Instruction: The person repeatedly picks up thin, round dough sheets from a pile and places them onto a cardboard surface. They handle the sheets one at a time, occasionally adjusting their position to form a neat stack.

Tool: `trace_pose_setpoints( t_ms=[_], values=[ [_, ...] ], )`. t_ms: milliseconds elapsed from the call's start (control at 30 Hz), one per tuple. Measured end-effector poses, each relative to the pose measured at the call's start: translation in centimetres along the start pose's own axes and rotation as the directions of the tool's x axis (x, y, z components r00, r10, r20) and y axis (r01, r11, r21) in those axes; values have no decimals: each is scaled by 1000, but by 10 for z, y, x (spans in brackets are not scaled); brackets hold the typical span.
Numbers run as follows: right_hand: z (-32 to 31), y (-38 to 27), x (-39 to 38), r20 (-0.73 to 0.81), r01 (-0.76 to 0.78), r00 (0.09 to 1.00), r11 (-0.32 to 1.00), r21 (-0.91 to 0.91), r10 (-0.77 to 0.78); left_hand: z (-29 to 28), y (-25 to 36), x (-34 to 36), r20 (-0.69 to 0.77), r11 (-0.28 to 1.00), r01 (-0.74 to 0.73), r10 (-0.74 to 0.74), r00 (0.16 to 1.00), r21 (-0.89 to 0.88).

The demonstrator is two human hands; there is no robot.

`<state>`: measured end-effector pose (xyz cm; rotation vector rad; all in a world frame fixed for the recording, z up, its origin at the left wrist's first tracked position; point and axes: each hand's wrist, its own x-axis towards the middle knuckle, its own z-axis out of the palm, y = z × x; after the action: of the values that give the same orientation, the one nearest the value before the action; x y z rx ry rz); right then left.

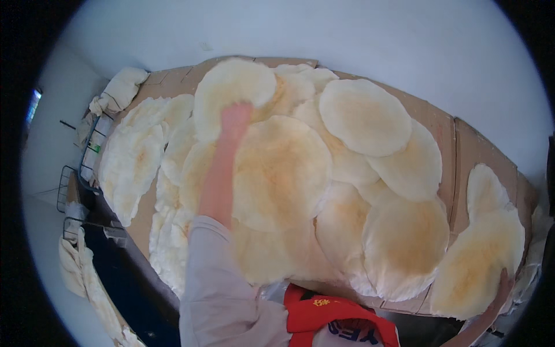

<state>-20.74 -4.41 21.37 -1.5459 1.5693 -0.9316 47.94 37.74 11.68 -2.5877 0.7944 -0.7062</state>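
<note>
Over the far left of the spread, my left hand [237, 112] is on a thin round pancake [231, 81], cream with a browner middle. The hand is smeared and its fingers do not show clearly. A larger pancake [283, 173] lies just beside my left forearm. Low at the right, my right hand [504, 287] is at the edge of another pancake [477, 263], with its fingers closed on the rim; part of the hand is hidden. That one overlaps a smaller, narrow piece [485, 191].
Brown cardboard [454, 168] lies under several overlapping pancakes [364, 115]. White, ragged-edged pieces [133, 162] lie at the left. A pale wall [376, 34] rises behind. A tied cloth sack [126, 87] and a dark metal frame [89, 156] stand at the left.
</note>
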Motion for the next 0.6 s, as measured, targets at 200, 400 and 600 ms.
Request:
trace_pose_setpoints(
  t_ms=[200,400,600],
  values=[
    [130,-80,-16,405,169,891,977,131,-208,53,71,-63,226,859,185,-83,971,-477],
    [330,-233,-114,583,71,638,792,606,-503,11,28,-109,74,712,74,-31,997,-698],
    [461,-334,-170,554,-266,641,524,809,-531,-55,-48,-196,151,547,195,-125,981,-814]
  ],
)
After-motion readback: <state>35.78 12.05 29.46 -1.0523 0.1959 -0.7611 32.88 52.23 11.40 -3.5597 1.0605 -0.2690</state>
